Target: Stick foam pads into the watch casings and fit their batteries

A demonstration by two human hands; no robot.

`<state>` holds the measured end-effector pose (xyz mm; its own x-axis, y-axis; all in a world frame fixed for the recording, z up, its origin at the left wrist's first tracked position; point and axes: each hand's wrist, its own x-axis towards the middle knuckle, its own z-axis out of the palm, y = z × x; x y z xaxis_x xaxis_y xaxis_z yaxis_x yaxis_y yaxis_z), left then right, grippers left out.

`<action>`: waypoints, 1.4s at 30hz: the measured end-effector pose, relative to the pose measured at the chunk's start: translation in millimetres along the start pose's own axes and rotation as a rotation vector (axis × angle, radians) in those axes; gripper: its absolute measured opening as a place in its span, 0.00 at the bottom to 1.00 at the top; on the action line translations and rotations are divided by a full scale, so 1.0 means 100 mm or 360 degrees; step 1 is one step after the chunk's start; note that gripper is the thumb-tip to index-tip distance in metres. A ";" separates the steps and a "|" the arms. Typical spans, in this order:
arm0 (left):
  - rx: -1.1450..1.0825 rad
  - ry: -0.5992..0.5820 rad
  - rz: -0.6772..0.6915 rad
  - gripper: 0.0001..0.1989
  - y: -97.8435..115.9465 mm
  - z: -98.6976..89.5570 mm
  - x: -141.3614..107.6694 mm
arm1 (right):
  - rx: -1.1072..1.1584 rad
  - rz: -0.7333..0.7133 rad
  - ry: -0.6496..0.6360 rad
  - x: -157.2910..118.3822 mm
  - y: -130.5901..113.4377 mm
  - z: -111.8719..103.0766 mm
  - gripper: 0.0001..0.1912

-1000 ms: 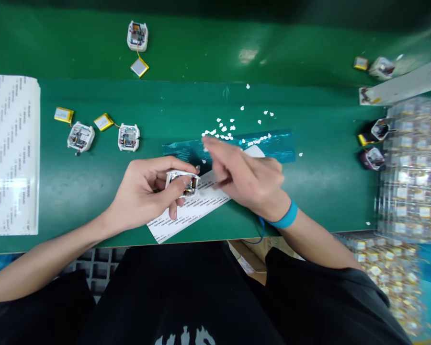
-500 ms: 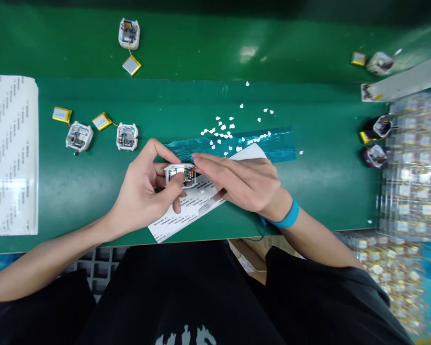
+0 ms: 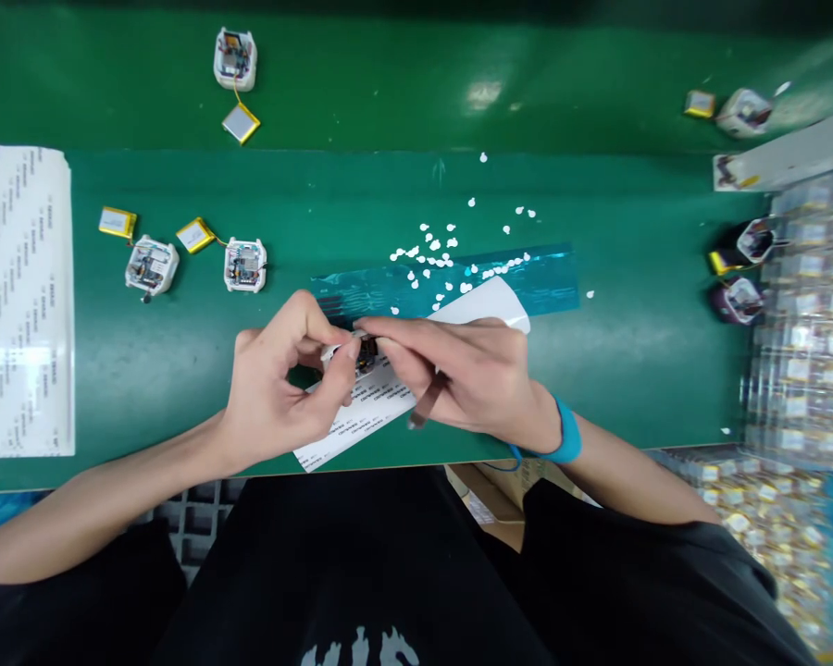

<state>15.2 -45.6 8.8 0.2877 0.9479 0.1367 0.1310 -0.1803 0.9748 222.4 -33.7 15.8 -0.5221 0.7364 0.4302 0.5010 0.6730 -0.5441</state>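
My left hand [image 3: 284, 379] is closed on a small white device housing [image 3: 329, 352] with an exposed circuit board, thumb and index finger pinching its upper side. My right hand [image 3: 465, 370] is closed too. Its thumb and index fingertips press at the housing's right side, hiding much of it, while metal tweezers [image 3: 428, 403] lie tucked in the palm with one end sticking out below. Beneath both hands is a white printed label sheet [image 3: 375, 407], its right end curling up. A blue translucent film strip [image 3: 548, 282] runs behind it, with small white round stickers [image 3: 436, 245] scattered around.
Similar open housings [image 3: 245, 265] with yellow-edged batteries [image 3: 195, 235] sit at left and far back. A stack of label sheets [image 3: 26, 305] lies far left. Dark housings [image 3: 738, 300] and clear trays [image 3: 805, 351] of parts stand at right. A blue wrist strap [image 3: 567, 433] trails a cord.
The housing has tilted and is more covered by my fingers. My right thumb and index finger have closed in on its right side, and the tweezers' end now points down below my palm.
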 end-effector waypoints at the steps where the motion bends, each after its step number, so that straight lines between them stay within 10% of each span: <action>1: -0.0003 -0.0005 0.0024 0.07 0.01 -0.01 0.01 | 0.0180 0.0125 0.0021 0.02 0.00 0.00 0.11; 8: -0.0012 -0.0109 0.0184 0.10 -0.01 -0.03 0.01 | 0.0728 0.0569 0.0040 0.08 -0.08 0.01 0.09; 15: 0.0226 -0.0114 0.0251 0.10 -0.01 0.00 0.05 | 0.0678 0.0486 0.0085 0.09 -0.02 -0.08 0.10; 23: 0.0553 -0.0810 0.0831 0.06 0.04 0.04 0.09 | 0.0792 0.0757 0.0236 0.12 0.13 -0.51 0.38; 30: 0.0964 -0.0950 0.0836 0.09 -0.07 0.14 0.04 | 0.0839 0.0933 -0.0018 -0.42 0.46 -0.55 0.10; 42: 0.1052 -0.0909 0.0862 0.06 -0.03 0.15 0.09 | 0.0797 0.0806 -0.0104 -0.61 0.51 -0.54 0.12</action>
<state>31.3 -40.4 4.5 0.8495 0.4609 0.2568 0.2956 -0.8189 0.4919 316.8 -40.2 0.5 -0.3575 0.9339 0.0016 0.3239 0.1256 -0.9377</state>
